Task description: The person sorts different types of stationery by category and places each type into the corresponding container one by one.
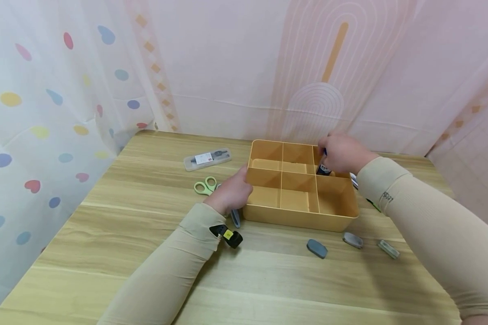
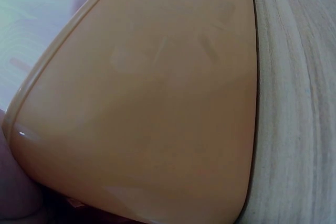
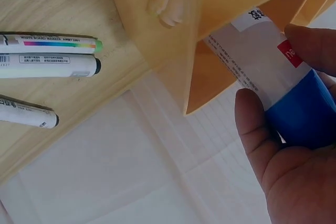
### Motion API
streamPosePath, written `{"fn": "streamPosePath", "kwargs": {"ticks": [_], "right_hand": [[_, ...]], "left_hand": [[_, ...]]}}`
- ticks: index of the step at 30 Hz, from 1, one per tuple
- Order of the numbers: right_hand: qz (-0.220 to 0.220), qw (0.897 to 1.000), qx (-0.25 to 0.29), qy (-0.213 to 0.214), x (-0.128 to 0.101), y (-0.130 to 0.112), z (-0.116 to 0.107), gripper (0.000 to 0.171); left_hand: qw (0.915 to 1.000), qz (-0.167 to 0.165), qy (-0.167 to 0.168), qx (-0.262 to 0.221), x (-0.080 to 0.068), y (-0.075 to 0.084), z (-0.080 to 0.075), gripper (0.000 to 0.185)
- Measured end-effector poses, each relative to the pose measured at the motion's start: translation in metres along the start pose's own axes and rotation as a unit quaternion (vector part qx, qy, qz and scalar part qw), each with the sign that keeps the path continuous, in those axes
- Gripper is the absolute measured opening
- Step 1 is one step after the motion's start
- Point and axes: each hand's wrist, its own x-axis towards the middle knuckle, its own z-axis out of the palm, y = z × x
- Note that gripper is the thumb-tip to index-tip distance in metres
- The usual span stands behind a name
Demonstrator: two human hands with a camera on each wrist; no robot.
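Table [image 1: 105, 225]; glue stick [image 3: 273, 77] half hidden.

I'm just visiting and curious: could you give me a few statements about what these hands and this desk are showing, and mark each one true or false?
1. The right hand holds a blue-capped tube at the organizer tray. True.
2. The left hand rests against the tray's left side. True.
3. The green-handled scissors lie inside the tray. False: they lie on the table, left of it.
4. The tray is blue. False: it is orange-yellow.
5. Three markers lie beside the tray. True.
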Motion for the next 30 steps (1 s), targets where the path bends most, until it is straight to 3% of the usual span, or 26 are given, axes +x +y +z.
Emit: {"fn": "streamPosePath", "kwargs": {"ticks": [10,30], "right_hand": [[-0.005,1.000,0.010,-0.018,0.006,0.003,-0.002,0.015],[0.009,1.000,0.006,-0.004,0.015,0.003,0.000,0.011]], "left_hand": [[1.0000,0.004,0.003,0.007,0.002,-0.001,0.001,0.071],[1.0000,-0.004,0.002,0.007,0.003,0.001,0.001,0.068]]}}
